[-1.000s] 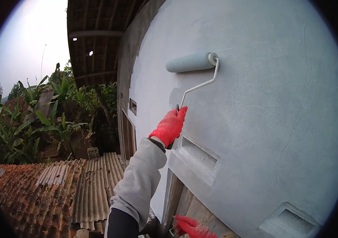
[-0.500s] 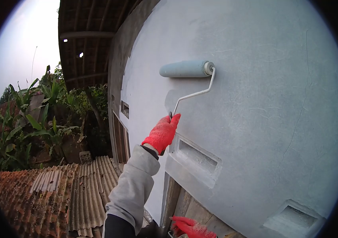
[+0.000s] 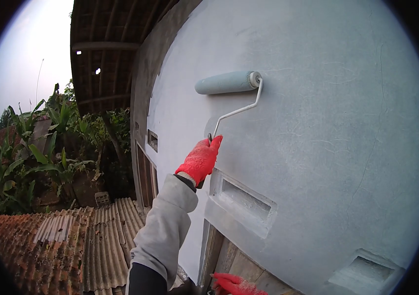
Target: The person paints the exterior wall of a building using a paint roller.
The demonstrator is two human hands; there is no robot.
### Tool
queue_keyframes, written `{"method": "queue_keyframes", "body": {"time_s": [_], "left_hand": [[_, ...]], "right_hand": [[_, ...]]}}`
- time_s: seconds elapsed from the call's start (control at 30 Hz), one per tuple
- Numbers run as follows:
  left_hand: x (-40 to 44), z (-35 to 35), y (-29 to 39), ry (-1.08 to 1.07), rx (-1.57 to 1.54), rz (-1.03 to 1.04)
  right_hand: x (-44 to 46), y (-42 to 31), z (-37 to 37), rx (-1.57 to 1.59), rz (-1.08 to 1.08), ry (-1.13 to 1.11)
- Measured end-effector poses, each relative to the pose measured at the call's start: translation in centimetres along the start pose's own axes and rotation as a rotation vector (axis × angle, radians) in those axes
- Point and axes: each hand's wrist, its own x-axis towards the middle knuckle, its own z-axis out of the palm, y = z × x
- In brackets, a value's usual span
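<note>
In my left hand (image 3: 199, 160), in a red glove, is the handle of a paint roller (image 3: 226, 82). Its pale blue-grey sleeve lies against the white and grey wall (image 3: 317, 113), with the bent white rod running down to my fingers. My right hand (image 3: 237, 285), also red-gloved, is at the bottom edge, partly cut off by the frame. One finger points left and the others curl near a thin dark metal piece, mostly hidden. A recessed vent opening (image 3: 245, 199) lies below and right of my left hand.
Another vent recess (image 3: 369, 269) is at lower right, and a small one (image 3: 152, 140) at left. Wooden boards (image 3: 241, 260) show beneath the wall. Corrugated and tiled roofing (image 3: 106, 246) spreads at lower left, below plants (image 3: 57, 157). A dark roof overhang (image 3: 106, 64) juts out above.
The view has shifted, so the background sits further left. Against the wall, the roller first moved down a little, then slightly back up, with my left hand still holding it.
</note>
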Motion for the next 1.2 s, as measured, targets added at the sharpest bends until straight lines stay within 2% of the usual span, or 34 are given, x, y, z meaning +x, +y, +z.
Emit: {"method": "queue_keyframes", "body": {"time_s": [0.07, 0.1, 0.13, 0.17, 0.2, 0.27, 0.33, 0.4, 0.47, 0.57, 0.63, 0.73, 0.8, 0.87, 0.93, 1.0, 1.1, 1.17, 1.2], "left_hand": [[-0.5, 0.9, -0.2, 0.004, -0.056, 0.016], [-2.0, 1.3, -0.3, 0.010, -0.013, -0.034], [-3.6, 1.9, -0.7, 0.014, 0.032, -0.079], [-3.3, 2.6, -3.8, 0.026, 0.060, -0.030], [-2.3, 2.9, -6.3, 0.038, 0.087, 0.016], [-1.7, 2.5, -5.5, 0.062, 0.082, 0.065], [-0.3, 2.5, -4.3, 0.085, 0.078, 0.109], [3.4, 2.6, -1.0, 0.233, 0.054, 0.373], [3.4, 1.7, 5.6, 0.089, -0.101, 0.143], [6.0, 1.1, 9.9, 0.091, -0.142, 0.172], [6.3, 0.6, 11.3, 0.056, -0.221, 0.143], [3.6, 1.3, 8.6, 0.002, -0.230, 0.147], [1.9, 1.8, 4.4, -0.022, -0.135, 0.064], [0.8, 1.7, 1.0, 0.002, -0.073, 0.007], [0.1, 0.8, 1.3, 0.011, -0.032, -0.015], [1.1, 0.2, 2.6, 0.080, 0.000, 0.153], [0.8, 0.0, 8.1, 0.073, -0.043, 0.184], [1.4, 0.3, 11.0, 0.068, -0.060, 0.198], [1.8, 0.4, 12.3, 0.036, -0.080, 0.218]], "right_hand": [[0.0, 0.3, -1.0, -0.689, -0.177, 0.003], [-0.3, 0.8, -1.4, -0.694, -0.183, 0.008], [-0.4, 1.4, -1.8, -0.285, -0.031, 0.001], [-0.4, 1.7, -2.1, 0.126, 0.115, -0.009], [-0.6, 1.2, -1.9, 0.124, 0.102, -0.006], [-1.3, -0.4, -1.0, 0.499, 0.062, -0.017], [-0.8, -0.8, -0.9, 0.563, 0.027, -0.006], [-0.8, -1.2, -0.9, 0.633, -0.013, 0.014], [-1.5, -1.9, -0.9, 0.507, -0.099, -0.077], [-2.0, -2.8, -1.2, 0.311, -0.210, -0.223], [-1.6, -1.7, -2.5, 0.315, -0.189, -0.191], [-0.6, 0.6, -3.7, 0.297, -0.076, -0.068], [0.0, 2.2, -4.1, 0.275, -0.016, -0.027], [0.7, 2.7, -4.1, 0.252, 0.007, -0.027], [1.5, 2.6, -4.0, 0.251, 0.010, -0.053], [2.5, 1.9, -4.0, 0.262, 0.018, -0.070], [3.0, -1.0, -2.7, 0.100, 0.108, 0.074], [2.7, -1.4, -2.2, -0.192, -0.029, 0.074], [2.3, -0.3, -3.6, -0.196, -0.028, 0.076]]}}
